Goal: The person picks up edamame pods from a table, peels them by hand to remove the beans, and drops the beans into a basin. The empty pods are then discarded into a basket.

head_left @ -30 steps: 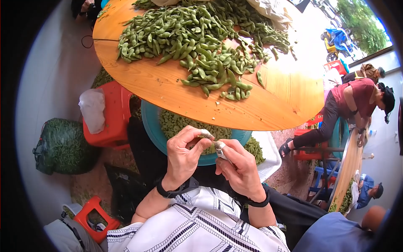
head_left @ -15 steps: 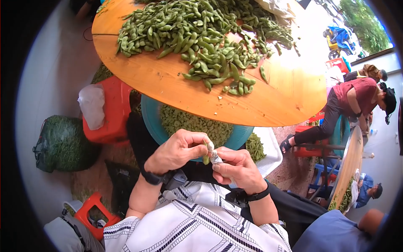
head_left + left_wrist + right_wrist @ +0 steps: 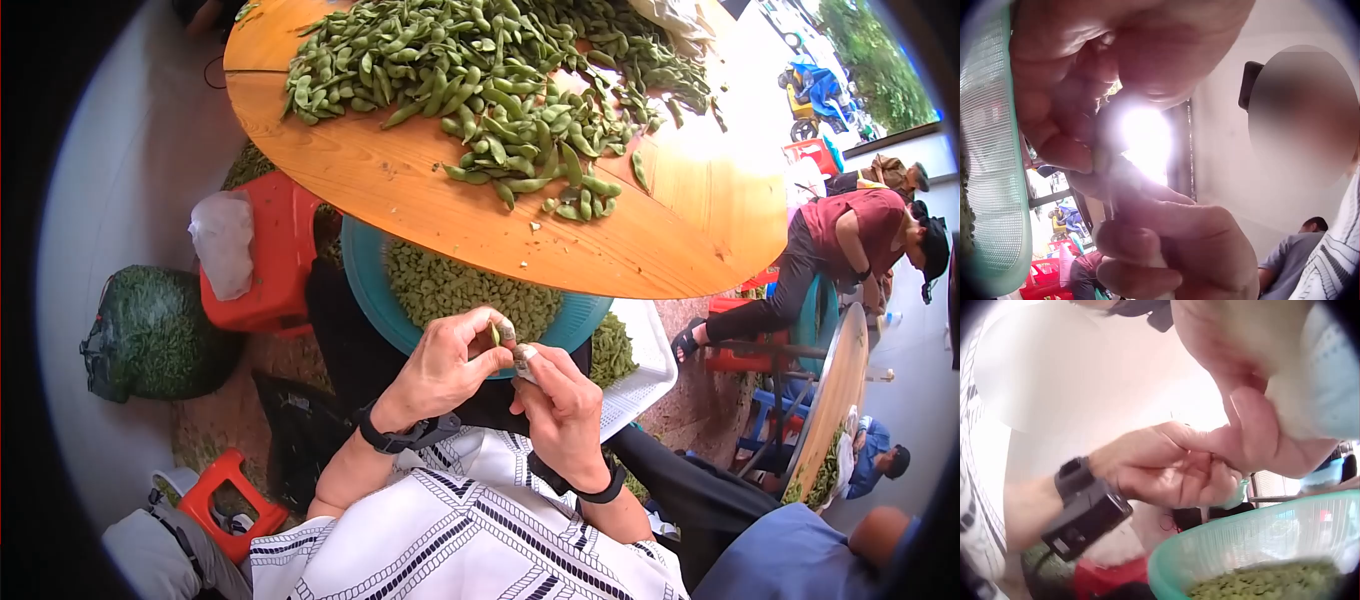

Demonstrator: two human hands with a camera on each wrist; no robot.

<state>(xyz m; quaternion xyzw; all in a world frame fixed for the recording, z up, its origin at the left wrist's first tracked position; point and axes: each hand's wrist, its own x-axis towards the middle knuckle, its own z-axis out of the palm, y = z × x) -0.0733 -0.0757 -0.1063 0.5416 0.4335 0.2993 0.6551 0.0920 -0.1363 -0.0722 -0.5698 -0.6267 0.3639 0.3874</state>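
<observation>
A green soybean pod point(image 3: 494, 335) is pinched between the thumb and curled fingers of my left hand point(image 3: 440, 370), in front of my chest. My right hand point(image 3: 563, 405) meets it, thumb and finger pinching at the pod, which the fingertips mostly hide. Whitish wrapping point(image 3: 524, 362) covers a right-hand digit. Below the hands is a teal basin point(image 3: 368, 290) holding shelled green beans point(image 3: 470, 285). In the right wrist view, the left hand point(image 3: 1166, 465) touches the right fingers above the basin rim point(image 3: 1241, 519).
A round wooden table point(image 3: 690, 240) carries a large heap of soybean pods point(image 3: 430, 60). A white tray point(image 3: 645, 375) with green pods stands right of the basin, a red stool point(image 3: 250, 290) with a plastic bag point(image 3: 222, 240) to its left. A stuffed net sack point(image 3: 160, 340) lies farther left. Other people sit at right.
Both hands dropped slightly and the left turned palm inward, then they rose again, staying together at the fingertips. The pod hung below the left fingers half a second ago and now sits higher between them.
</observation>
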